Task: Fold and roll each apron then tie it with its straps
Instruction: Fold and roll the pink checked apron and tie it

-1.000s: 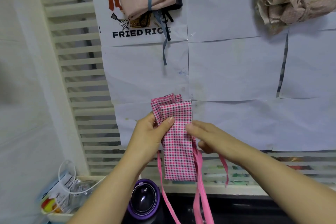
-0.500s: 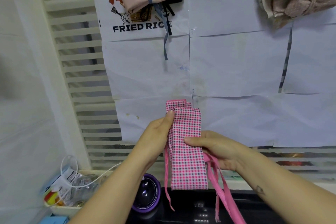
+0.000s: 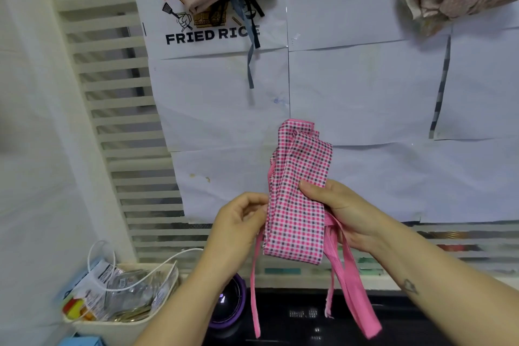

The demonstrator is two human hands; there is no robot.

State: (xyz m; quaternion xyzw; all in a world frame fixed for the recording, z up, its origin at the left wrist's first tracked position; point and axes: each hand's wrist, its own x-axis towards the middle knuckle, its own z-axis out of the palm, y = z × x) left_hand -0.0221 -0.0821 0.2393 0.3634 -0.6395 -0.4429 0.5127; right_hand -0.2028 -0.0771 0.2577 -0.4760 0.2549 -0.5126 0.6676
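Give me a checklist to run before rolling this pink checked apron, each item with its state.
1. pink checked apron folded into a narrow strip: ok.
2. Layers flush at the far end: not ok, they fan out.
3. right hand grips the strip's middle: ok.
4. left hand holds the left edge firmly: cannot tell.
5. straps hang loose, unknotted: ok.

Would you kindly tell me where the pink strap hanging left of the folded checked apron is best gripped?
Pinch the left strap high, just under the left hand, coming from the left: it hangs straight and clear of the checked apron there.
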